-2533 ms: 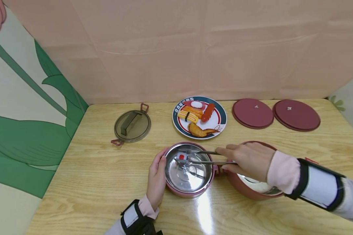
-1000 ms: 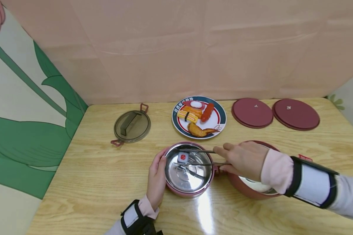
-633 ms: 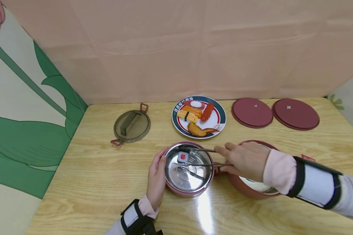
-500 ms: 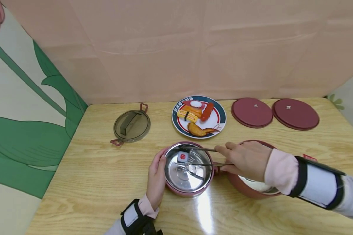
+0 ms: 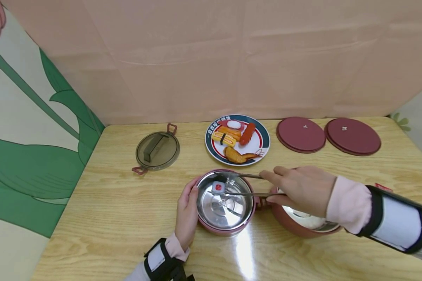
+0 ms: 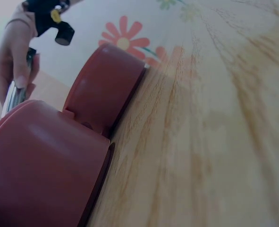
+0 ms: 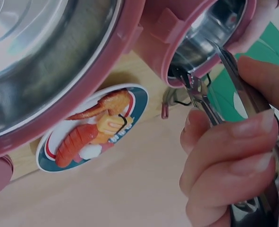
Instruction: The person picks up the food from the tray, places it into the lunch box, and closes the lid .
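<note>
In the head view my left hand holds the left side of a small pink, steel-lined pot, thumb by the rim. A white toy sushi piece with a red centre lies inside. My right hand grips metal tongs from the right. The tongs' two arms stand apart in the pot's mouth, one tip near the far rim, the other beside the sushi piece. In the right wrist view, thumb and fingers wrap the tongs, whose tips point into the pot.
A larger steel-lined pot sits right of the small one, partly under my right hand. Behind stand a plate of toy food, including a sausage, and two dark red lids. A handled transparent lid lies back left.
The tongs' arms, closer together around the sushi piece at first, have spread apart. My right hand has shifted right lately, raising one tip towards the far rim. The left hand stays put.
</note>
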Tool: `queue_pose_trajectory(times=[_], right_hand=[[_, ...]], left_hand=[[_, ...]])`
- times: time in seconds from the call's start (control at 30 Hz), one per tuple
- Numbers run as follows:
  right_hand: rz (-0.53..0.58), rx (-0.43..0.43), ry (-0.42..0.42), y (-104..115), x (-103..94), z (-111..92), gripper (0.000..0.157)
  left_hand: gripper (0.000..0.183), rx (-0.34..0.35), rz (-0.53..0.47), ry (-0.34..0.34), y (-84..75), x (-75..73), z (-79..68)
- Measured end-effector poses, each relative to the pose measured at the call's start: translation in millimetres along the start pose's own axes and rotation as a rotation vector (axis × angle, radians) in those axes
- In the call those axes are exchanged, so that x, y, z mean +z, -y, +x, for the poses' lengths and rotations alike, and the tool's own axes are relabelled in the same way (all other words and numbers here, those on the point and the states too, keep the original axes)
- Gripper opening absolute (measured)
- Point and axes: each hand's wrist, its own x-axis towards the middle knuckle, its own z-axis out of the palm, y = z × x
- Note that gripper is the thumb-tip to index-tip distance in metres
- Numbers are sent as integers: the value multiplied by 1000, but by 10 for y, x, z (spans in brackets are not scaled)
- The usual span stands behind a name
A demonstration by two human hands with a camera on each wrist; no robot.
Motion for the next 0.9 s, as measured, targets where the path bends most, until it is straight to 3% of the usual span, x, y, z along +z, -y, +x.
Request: queue_pose_trajectory(times=[0.9], right_hand=[[18, 35, -99, -173, -260, 60, 53]], left_hand=[[40, -2, 0, 9, 10, -4, 10]])
